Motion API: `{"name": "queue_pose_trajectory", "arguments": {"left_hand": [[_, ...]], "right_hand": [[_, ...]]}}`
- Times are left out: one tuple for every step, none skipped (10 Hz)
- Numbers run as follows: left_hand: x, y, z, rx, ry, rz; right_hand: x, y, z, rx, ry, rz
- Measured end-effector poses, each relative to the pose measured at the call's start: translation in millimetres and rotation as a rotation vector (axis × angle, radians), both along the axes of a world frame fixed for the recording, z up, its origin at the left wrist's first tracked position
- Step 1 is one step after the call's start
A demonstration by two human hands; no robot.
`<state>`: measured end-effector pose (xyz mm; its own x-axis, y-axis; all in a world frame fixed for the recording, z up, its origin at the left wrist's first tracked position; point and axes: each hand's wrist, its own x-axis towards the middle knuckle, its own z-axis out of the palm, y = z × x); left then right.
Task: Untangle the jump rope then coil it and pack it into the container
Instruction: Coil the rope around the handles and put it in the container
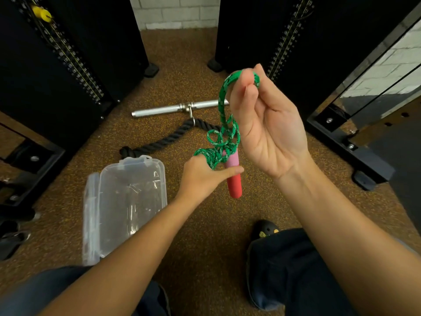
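Note:
A green braided jump rope (222, 133) hangs tangled in the air at the middle of the view. Its pink and red handle (234, 179) points down. My right hand (266, 124) is raised, palm toward me, and pinches a loop of the rope at the top. Lower down, my left hand (202, 176) grips the rope bundle and presses the handle with its thumb. The clear plastic container (129, 201) lies open on the floor at the lower left, its lid (91, 217) folded out to the left.
A metal bar (166, 108) with a thick black rope (164, 140) lies on the speckled brown floor behind. Black gym machine frames (68, 65) stand left and right. My knee and dark shoe (264, 231) are at the bottom right.

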<state>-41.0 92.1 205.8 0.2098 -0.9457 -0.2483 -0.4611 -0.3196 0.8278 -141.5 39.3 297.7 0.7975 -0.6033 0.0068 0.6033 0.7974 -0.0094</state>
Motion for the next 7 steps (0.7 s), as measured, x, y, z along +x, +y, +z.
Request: {"name": "queue_pose_trajectory", "arguments": {"left_hand": [[5,-4,-14,0.014,0.121,0.107],[7,-4,-14,-0.017,0.105,0.081],[9,-4,-10,-0.069,0.051,0.051],[12,-4,-5,-0.108,-0.004,0.039],[16,-6,-8,-0.124,-0.029,0.031],[18,-8,-10,-0.128,-0.054,0.048],[21,-8,-7,-0.131,-0.08,0.06]], "right_hand": [[-1,1,4,-0.017,0.03,-0.024],[-3,-2,7,-0.064,0.077,-0.093],[-10,-9,7,-0.266,0.462,-0.302],[-17,-19,-10,-0.689,1.054,-0.37],[-18,-20,-27,-1.235,1.569,-0.26],[-19,-18,-32,-1.45,1.747,-0.167],[-20,-16,-30,-1.558,1.765,-0.146]]}}
